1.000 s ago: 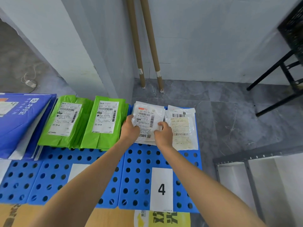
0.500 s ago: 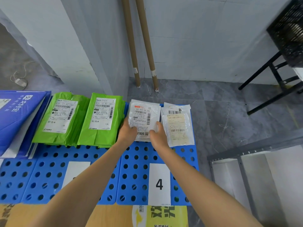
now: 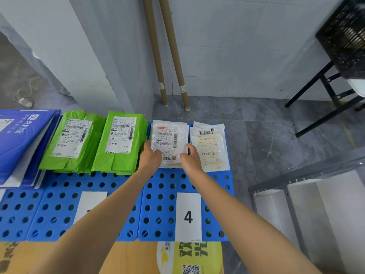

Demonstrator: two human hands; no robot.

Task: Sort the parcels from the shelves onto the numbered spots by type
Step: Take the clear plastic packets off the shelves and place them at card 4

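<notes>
Head view, looking down at a blue board (image 3: 158,194) full of round holes, with a paper label reading 4 (image 3: 188,216) at its near edge. At the far end of that board lies a white parcel (image 3: 169,139), address label up, on top of what looks like a small stack. The left hand (image 3: 151,157) grips its near left corner and the right hand (image 3: 190,161) grips its near right corner, fingers curled at the edges. A second white parcel (image 3: 209,149) lies just beside it on the right. Two stacks of green parcels (image 3: 120,143) sit on the next board to the left.

The step appears to be setting this parcel down on spot 4. To do it well, square its edges with the stack beneath, keep it off the neighbour and the green stack, press it flat so the slippery bag does not slide, then let go with both hands together.

Compared with a second ago, little has changed. Both hands keep the same hold and the parcel has barely moved, while the view has swung slightly right.
</notes>
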